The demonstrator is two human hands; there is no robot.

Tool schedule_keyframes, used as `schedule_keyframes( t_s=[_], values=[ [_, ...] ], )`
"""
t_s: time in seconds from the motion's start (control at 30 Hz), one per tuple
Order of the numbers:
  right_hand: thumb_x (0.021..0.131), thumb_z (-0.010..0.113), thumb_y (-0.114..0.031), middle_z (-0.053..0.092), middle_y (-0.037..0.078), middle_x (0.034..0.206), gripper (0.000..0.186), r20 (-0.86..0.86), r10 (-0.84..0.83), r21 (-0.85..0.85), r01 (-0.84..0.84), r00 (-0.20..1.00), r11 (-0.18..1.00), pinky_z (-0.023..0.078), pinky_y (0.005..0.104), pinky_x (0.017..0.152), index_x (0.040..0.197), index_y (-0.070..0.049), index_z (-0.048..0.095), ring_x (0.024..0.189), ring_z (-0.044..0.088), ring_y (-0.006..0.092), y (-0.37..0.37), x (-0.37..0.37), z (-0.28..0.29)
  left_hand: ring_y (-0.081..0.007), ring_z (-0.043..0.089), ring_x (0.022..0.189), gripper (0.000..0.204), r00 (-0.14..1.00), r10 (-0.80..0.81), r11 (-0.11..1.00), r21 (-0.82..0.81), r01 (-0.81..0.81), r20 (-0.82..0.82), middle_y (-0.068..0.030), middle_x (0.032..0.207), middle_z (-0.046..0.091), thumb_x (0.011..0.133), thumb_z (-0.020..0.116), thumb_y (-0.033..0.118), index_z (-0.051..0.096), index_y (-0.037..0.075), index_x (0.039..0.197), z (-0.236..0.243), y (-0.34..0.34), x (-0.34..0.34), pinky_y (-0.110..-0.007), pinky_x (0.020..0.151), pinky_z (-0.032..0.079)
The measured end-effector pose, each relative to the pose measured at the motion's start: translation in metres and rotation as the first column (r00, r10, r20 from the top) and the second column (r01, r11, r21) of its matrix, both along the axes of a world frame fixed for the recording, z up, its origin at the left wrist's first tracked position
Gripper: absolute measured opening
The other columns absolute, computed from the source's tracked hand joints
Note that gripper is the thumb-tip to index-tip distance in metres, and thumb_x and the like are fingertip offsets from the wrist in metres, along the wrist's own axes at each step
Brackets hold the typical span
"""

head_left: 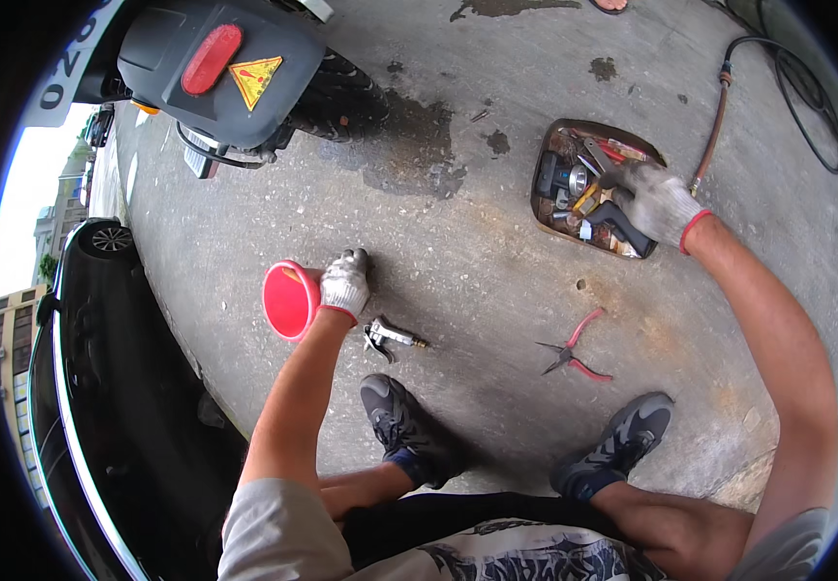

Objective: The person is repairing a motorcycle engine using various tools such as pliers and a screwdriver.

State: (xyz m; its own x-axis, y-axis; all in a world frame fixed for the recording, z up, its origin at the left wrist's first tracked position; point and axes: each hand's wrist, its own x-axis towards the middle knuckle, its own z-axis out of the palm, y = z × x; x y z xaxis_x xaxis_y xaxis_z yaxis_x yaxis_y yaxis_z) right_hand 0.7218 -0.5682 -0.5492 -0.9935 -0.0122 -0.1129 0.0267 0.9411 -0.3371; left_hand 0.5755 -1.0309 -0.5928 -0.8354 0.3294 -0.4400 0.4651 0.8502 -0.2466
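Note:
My left hand (345, 282), in a pale glove with dark fingertips, is low against the right side of a red bucket (290, 302). Its fingers are curled; whatever they may hold is hidden. Just below it lies a silver air blow gun (392, 336) with a brass end. My right hand (658, 203), gloved too, reaches over the right side of a shallow tool tray (541, 205). Its fingers are slightly apart among the tools, with no tool visibly gripped. A black curved handle (629, 229) lies below the hand, and a grey metal tool (595, 153) beyond the fingertips.
Red-handled pliers (575, 353) lie splayed on the concrete in front of my right shoe (622, 436). A motorbike's rear (225, 77) stands at upper left, a dark car (119, 387) at left. An air hose (712, 136) trails at upper right. Wet patches mark the ground (409, 145).

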Motion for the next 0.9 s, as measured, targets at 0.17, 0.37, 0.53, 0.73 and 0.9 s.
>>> schedule_keyframes(
  t_s=[0.17, 0.37, 0.53, 0.73, 0.9],
  values=[
    [0.088, 0.056, -0.017, 0.064, 0.013, 0.101, 0.023, 0.096, 0.128, -0.061, -0.122, 0.987, 0.991, 0.052, 0.0372, 0.084, 0.106, -0.008, 0.066, 0.094, 0.064, 0.0288, -0.031, 0.025, -0.003, -0.0377, 0.062, 0.102, 0.042, 0.996, 0.012, 0.998, -0.070, -0.006, 0.083, -0.0229, 0.109, 0.063, 0.078, 0.067, 0.022, 0.055, 0.002, 0.113, 0.003, 0.006, -0.002, -0.045, 0.085, 0.051],
    [0.079, 0.063, -0.022, 0.056, 0.011, 0.122, 0.050, 0.389, 0.523, 0.021, -0.575, 0.758, 0.818, 0.044, 0.0428, 0.094, 0.126, -0.007, 0.056, 0.116, 0.052, 0.0288, -0.120, 0.095, -0.023, -0.0378, 0.065, 0.096, 0.046, 0.953, -0.012, 0.997, -0.064, 0.033, 0.302, -0.0228, 0.101, 0.066, 0.077, 0.065, 0.027, 0.055, 0.002, 0.114, 0.022, 0.016, 0.012, -0.045, 0.082, 0.052],
    [0.086, 0.053, -0.018, 0.058, 0.013, 0.120, 0.036, 0.445, 0.476, 0.045, -0.550, 0.759, 0.834, 0.044, 0.0450, 0.092, 0.120, -0.008, 0.058, 0.110, 0.057, 0.0277, -0.150, 0.124, -0.043, -0.0405, 0.064, 0.094, 0.043, 0.902, -0.103, 0.995, 0.033, 0.098, 0.420, -0.0253, 0.098, 0.065, 0.078, 0.060, 0.024, 0.053, 0.000, 0.113, 0.032, 0.006, 0.037, -0.045, 0.081, 0.052],
    [0.085, 0.053, -0.015, 0.061, 0.019, 0.107, 0.028, 0.491, 0.468, 0.018, -0.546, 0.735, 0.837, 0.050, 0.0473, 0.082, 0.109, -0.001, 0.060, 0.097, 0.061, 0.0319, -0.138, 0.121, -0.054, -0.0254, 0.068, 0.082, 0.041, 0.549, 0.248, 0.791, 0.160, -0.590, 0.798, -0.0149, 0.086, 0.064, 0.077, 0.062, 0.016, 0.052, -0.001, 0.113, 0.035, -0.011, 0.045, -0.038, 0.071, 0.054],
    [0.079, 0.056, -0.012, 0.062, 0.020, 0.102, 0.031, 0.373, 0.387, -0.135, -0.363, 0.843, 0.922, 0.053, 0.0445, 0.075, 0.107, -0.001, 0.057, 0.090, 0.064, 0.0358, -0.117, 0.111, -0.046, -0.0201, 0.066, 0.071, 0.030, 0.420, 0.267, 0.644, 0.164, -0.747, 0.867, -0.0112, 0.081, 0.062, 0.083, 0.059, 0.014, 0.053, -0.003, 0.107, 0.034, -0.015, 0.057, -0.036, 0.061, 0.054]
  ],
)
